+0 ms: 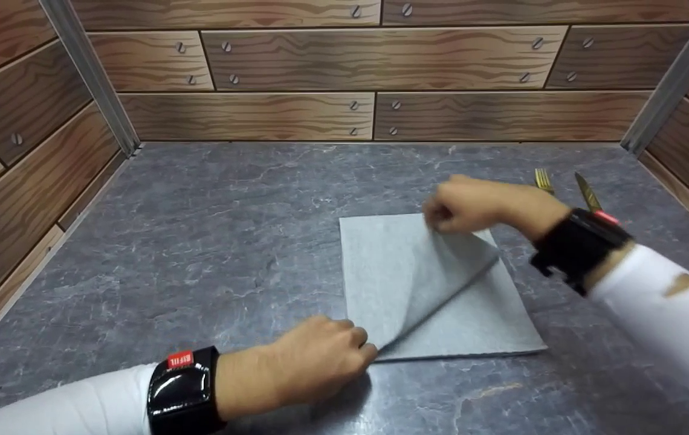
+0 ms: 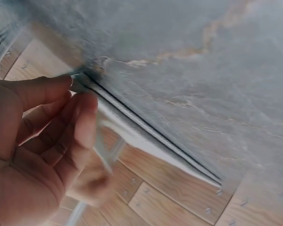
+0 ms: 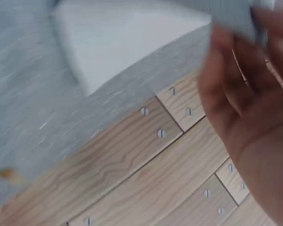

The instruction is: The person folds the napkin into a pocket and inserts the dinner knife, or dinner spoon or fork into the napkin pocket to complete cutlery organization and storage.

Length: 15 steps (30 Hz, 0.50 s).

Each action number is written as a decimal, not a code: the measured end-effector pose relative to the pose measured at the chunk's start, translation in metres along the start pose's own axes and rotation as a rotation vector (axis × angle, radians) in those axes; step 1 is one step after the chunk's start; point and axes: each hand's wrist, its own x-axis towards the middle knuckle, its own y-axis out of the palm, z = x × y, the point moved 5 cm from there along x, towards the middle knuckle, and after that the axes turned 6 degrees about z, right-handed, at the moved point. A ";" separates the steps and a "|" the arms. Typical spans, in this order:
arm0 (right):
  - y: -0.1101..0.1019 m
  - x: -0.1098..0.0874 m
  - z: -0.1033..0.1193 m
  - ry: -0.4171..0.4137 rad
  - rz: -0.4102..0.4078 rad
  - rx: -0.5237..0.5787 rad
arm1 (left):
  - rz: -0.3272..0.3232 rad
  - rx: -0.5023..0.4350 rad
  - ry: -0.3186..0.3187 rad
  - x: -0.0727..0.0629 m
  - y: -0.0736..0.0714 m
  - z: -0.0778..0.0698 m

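A light grey cloth napkin (image 1: 375, 266), folded into a square, lies on the table in the head view. Its near left corner is pinched by my left hand (image 1: 314, 359) between thumb and fingertips. The left wrist view shows this hand (image 2: 42, 141) at the napkin's layered edge (image 2: 151, 132). Over the far side, my right hand (image 1: 468, 204) grips a raised part of the top layer, which slants up from the near left corner. In the right wrist view the cloth (image 3: 231, 19) runs blurred between the fingers of that hand (image 3: 259, 127).
Beyond the right forearm lie a gold fork (image 1: 542, 179) and a gold knife (image 1: 587, 192), partly covered by the arm and wristband. The grey marbled table (image 1: 199, 241) is enclosed by wood-patterned walls (image 1: 375, 57) at the back and both sides.
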 end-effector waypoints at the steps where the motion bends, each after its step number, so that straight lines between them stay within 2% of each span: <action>1: -0.004 0.011 0.001 -0.012 -0.054 0.000 | -0.013 0.026 0.005 -0.001 0.000 -0.002; 2: -0.006 0.023 0.002 -0.042 -0.103 0.001 | -0.028 0.054 0.009 -0.002 -0.001 -0.004; 4: -0.005 0.048 0.002 -0.082 -0.147 0.009 | -0.052 0.097 0.014 -0.004 -0.003 -0.007; 5: 0.003 0.069 -0.015 -0.123 -0.165 0.024 | -0.057 0.107 0.015 -0.005 -0.003 -0.008; 7: 0.013 0.097 -0.027 -0.132 -0.159 0.017 | -0.056 0.117 0.015 -0.006 -0.004 -0.009; 9: 0.027 0.127 -0.046 -0.109 -0.113 0.015 | -0.043 0.110 0.017 -0.007 -0.005 -0.010; 11: 0.046 0.159 -0.073 -0.104 -0.112 0.015 | -0.029 0.106 0.019 -0.008 -0.006 -0.009; 12: 0.047 0.164 -0.069 -0.057 -0.093 0.003 | -0.021 0.108 0.021 -0.009 -0.006 -0.009; 15: 0.055 0.183 -0.074 -0.023 -0.078 0.020 | -0.016 0.132 0.022 -0.011 -0.006 -0.008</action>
